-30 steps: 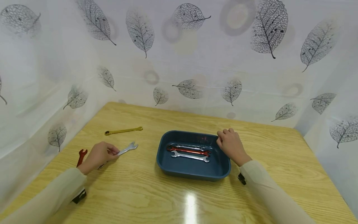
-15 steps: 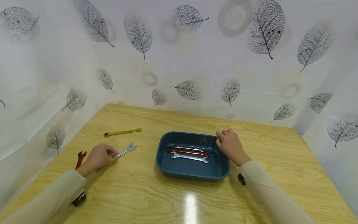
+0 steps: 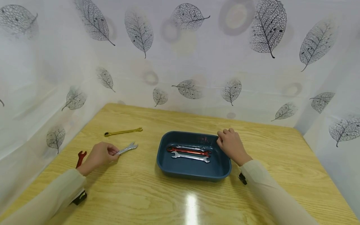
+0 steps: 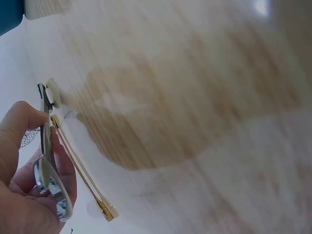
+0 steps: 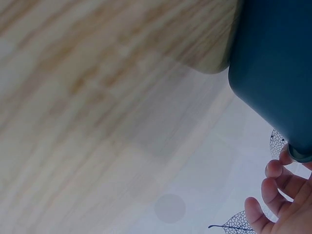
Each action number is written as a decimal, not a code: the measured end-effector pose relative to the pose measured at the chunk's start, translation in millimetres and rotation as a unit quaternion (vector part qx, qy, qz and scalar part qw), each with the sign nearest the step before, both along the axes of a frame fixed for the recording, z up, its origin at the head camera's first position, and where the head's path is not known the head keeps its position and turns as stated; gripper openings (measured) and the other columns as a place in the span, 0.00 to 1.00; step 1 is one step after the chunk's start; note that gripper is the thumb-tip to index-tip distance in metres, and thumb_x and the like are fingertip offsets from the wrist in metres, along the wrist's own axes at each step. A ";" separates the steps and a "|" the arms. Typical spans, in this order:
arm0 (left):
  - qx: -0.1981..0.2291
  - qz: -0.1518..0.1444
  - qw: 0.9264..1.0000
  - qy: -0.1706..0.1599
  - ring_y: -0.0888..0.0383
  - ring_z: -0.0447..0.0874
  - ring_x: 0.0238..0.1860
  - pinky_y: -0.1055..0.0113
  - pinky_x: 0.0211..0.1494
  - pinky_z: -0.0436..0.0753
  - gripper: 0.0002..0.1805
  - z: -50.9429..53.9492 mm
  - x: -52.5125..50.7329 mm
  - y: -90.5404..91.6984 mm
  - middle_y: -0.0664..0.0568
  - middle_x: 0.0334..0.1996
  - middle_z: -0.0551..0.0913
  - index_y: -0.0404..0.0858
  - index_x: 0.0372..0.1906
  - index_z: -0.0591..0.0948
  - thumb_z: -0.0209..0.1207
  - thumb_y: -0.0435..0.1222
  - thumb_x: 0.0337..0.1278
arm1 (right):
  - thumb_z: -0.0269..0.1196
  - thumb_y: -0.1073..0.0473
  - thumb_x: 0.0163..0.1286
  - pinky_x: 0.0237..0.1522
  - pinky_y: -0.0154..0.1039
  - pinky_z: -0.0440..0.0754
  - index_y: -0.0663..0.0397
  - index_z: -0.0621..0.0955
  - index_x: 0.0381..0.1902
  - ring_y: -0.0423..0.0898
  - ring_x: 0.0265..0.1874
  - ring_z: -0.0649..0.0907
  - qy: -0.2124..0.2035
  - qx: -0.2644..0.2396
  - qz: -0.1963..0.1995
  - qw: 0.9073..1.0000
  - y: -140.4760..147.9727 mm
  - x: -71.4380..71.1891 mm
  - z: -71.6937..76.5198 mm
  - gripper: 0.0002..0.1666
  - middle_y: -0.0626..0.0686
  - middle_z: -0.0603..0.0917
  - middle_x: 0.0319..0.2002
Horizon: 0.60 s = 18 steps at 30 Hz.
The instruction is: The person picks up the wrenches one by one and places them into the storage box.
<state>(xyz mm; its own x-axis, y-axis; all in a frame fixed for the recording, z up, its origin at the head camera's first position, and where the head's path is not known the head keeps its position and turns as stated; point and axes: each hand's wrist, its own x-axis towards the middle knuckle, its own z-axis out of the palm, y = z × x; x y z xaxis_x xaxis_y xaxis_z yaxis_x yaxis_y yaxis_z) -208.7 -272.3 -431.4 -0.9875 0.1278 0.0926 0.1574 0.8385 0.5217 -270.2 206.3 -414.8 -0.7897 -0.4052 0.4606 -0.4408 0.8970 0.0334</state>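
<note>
My left hand (image 3: 99,157) pinches a silver open-end wrench (image 3: 128,148) between thumb and fingers at the table's left side. Up close in the left wrist view, that wrench (image 4: 46,146) stands out from the tabletop, and its middle is partly covered by the thumb. With curled fingers, my right hand (image 3: 232,146) grips the back right corner of a dark blue bin (image 3: 194,178). Inside the bin lie two silver wrenches, the nearer one (image 3: 190,157) in front of a red wrench (image 3: 189,151).
Behind the left hand a gold wrench (image 3: 123,132) lies on the wooden table (image 3: 157,203). A red wrench (image 3: 81,158) lies left of that hand, partly hidden by the wrist. A leaf-print curtain (image 3: 180,56) surrounds the table's back and sides.
The tail of the silver wrench, earlier visible below my left hand, is now hidden behind it. My left hand has barely shifted. The right hand keeps its place on the bin.
</note>
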 end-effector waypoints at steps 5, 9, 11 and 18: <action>0.007 0.001 1.000 -0.010 0.64 0.78 0.23 0.74 0.27 0.76 0.03 2.2 -1.5 2.1 0.52 0.22 0.84 0.33 0.27 0.85 0.63 0.31 0.47 | 0.54 0.65 0.64 0.25 0.38 0.55 0.53 0.70 0.21 0.46 0.20 0.59 0.000 0.002 0.000 1.000 -0.1 -0.4 -0.7 0.11 0.50 0.64 0.17; 0.013 0.006 1.000 -0.016 0.63 0.79 0.24 0.73 0.27 0.77 0.04 3.5 -2.1 2.7 0.51 0.23 0.84 0.32 0.28 0.85 0.63 0.31 0.47 | 0.54 0.65 0.63 0.24 0.38 0.54 0.53 0.69 0.21 0.46 0.20 0.59 0.004 0.005 0.002 1.000 0.0 -0.6 -0.3 0.11 0.50 0.64 0.17; 0.016 0.009 1.000 -0.014 0.63 0.79 0.24 0.73 0.27 0.77 0.05 3.6 -2.4 2.6 0.50 0.23 0.84 0.32 0.29 0.84 0.63 0.31 0.47 | 0.54 0.65 0.63 0.24 0.37 0.54 0.53 0.69 0.20 0.46 0.20 0.59 0.005 0.004 0.003 1.000 0.1 -0.6 -0.2 0.11 0.50 0.64 0.17; 0.026 0.014 1.000 -0.004 0.62 0.78 0.25 0.73 0.28 0.77 0.05 6.4 -2.7 1.3 0.49 0.24 0.84 0.32 0.30 0.85 0.64 0.31 0.47 | 0.54 0.65 0.64 0.25 0.38 0.55 0.53 0.69 0.21 0.46 0.20 0.59 0.002 0.005 0.000 1.000 0.6 -0.7 -1.0 0.11 0.50 0.64 0.18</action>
